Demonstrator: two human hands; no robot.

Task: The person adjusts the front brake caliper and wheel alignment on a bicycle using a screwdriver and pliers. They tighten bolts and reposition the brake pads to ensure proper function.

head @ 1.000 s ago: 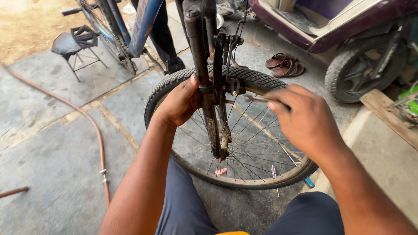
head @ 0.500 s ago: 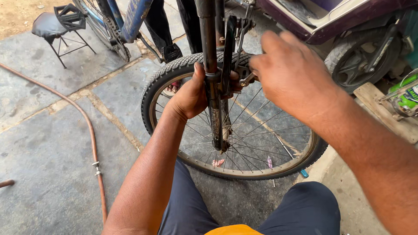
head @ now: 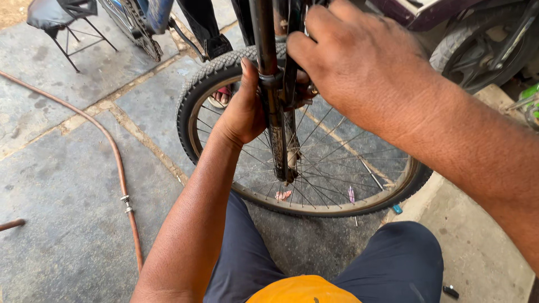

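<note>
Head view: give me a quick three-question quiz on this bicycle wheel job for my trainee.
1. True or false: the left hand grips the dark fork leg above the tyre.
2. Which thing lies on the paving left of the wheel? A) an orange hose B) a coiled chain C) a bucket
3. Fill in: the right hand is up at the top of the fork, on the ____ side of the picture.

Key
1. True: its palm wraps the fork leg.
2. A: the hose runs across the stone slabs.
3. Right: its fingers curl round the parts near the fork crown; what they hold is hidden.
</note>
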